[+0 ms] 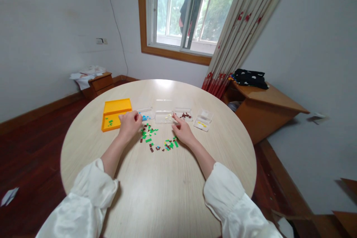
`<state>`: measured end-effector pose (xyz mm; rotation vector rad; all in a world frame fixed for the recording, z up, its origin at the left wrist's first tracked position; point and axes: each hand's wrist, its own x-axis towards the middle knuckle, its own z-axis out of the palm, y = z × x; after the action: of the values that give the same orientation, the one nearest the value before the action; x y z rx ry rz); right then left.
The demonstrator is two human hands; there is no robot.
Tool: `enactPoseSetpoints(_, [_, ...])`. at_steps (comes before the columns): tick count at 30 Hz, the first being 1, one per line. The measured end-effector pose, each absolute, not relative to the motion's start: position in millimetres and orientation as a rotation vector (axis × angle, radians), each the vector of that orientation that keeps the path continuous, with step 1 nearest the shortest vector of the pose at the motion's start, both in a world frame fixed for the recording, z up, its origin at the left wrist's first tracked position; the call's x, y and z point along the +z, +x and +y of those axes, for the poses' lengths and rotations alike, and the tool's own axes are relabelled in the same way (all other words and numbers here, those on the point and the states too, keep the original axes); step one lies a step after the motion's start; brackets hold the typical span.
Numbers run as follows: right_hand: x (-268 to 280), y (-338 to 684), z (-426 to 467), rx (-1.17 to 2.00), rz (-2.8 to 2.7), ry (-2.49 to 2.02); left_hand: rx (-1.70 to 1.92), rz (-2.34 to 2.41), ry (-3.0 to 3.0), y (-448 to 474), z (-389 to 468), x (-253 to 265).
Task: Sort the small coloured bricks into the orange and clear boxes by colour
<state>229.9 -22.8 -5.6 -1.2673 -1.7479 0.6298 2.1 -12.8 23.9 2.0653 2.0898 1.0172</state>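
Note:
My left hand is curled, fingers drawn together, between an open yellow box and a clear box of blue pieces. Whatever its fingertips hold, if anything, is too small or hidden to make out. My right hand has its thumb and index finger apart, with the index fingertip beside a clear box of pale yellow pieces. Small green, brown, blue and yellow building bricks lie loose on the table between both hands. A few green bricks rest in the yellow box.
Brown bricks fill part of a clear box behind my right hand. Farther right stands a clear case with yellow pieces. Everything sits on a round pale wooden table. Beyond it are a window and a wooden cabinet.

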Motion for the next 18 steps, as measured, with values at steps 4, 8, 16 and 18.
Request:
enactPoseSetpoints(4, [-9.7,231.0,-23.0,0.556,-1.817,-1.255,1.016,1.993,2.109,1.8,-9.8,19.7])
enactPoseSetpoints(8, [-14.2,231.7,-22.3,0.463,-1.91,-1.192,0.937,1.793,2.225,2.5,-8.5,14.3])
enactPoseSetpoints(16, [-19.1,229.7,-26.0,0.344,-2.084,-1.052,0.703,1.521,2.421,10.2,-12.9,9.8])
enactPoseSetpoints(18, [-19.5,229.2,-26.6,0.338,-2.085,-1.05,0.675,1.489,2.439,14.5,-14.5,8.0])
